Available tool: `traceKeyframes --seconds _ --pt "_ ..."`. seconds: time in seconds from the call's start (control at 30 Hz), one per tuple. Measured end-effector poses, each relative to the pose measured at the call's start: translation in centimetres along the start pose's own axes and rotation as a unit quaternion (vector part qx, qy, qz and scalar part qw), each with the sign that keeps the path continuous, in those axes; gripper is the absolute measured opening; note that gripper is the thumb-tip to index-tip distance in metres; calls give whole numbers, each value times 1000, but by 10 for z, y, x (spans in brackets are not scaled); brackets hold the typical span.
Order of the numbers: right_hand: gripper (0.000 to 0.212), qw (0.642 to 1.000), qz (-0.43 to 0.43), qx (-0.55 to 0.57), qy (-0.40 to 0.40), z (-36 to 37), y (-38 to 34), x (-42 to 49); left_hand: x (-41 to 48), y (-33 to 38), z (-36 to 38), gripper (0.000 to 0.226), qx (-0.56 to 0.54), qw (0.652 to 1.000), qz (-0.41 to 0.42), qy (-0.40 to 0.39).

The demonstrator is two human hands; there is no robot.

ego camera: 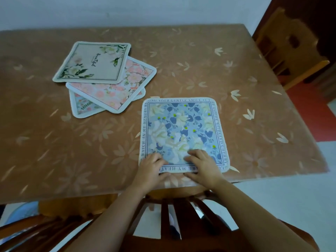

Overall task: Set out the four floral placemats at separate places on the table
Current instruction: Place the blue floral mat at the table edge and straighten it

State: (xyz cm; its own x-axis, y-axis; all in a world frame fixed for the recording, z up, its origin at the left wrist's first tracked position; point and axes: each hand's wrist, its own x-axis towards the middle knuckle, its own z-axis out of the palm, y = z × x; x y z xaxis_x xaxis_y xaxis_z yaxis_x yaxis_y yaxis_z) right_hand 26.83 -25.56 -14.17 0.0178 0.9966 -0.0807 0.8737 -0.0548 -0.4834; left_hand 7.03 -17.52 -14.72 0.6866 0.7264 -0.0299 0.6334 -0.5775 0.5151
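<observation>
Blue floral placemat (183, 131); pink floral placemat (116, 88); brown leaf-print tablecloth (54, 142).

I count four square floral fabric placemats: one blue-flowered (183, 133) under my two hands, three overlapping beyond my left hand, plus two brown wooden chairs.

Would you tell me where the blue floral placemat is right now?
The blue floral placemat lies flat at the table's near edge, right of centre, under both hands, apart from the stack of three.

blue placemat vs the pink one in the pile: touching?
Apart. Head view shows a strip of bare tablecloth between the blue placemat and the pink placemat.
</observation>
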Motion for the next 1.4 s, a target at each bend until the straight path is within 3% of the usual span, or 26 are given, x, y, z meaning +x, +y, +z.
traceKeyframes --seconds 0.3,0.47,0.63,0.77,1.1,1.27,1.4 --pt "21 994 -57 56 73 -4 -2 -9 3 0 -5 33 -22 1000 18 -4" --pt "13 994 -76 40 62 -7 -3 -4 3 2 -8 28 -29 999 35 -4" --pt "17 993 -33 27 110 -16 8 -2 1 0 -12 16 -66 997 40 27" --pt "19 994 -35 3 104 -21 17 -1 4 8 -11 19 -23 998 57 20" --pt "18 993 -6 41 113 -17 22 -9 15 21 -6 14 -140 988 -70 -11" --pt "18 988 42 50 136 -31 36 -8 20 54 5 15 -254 957 -137 -25" --pt "19 987 53 29 150 -45 43 -10 28 86 22 13 -295 944 -142 -31"
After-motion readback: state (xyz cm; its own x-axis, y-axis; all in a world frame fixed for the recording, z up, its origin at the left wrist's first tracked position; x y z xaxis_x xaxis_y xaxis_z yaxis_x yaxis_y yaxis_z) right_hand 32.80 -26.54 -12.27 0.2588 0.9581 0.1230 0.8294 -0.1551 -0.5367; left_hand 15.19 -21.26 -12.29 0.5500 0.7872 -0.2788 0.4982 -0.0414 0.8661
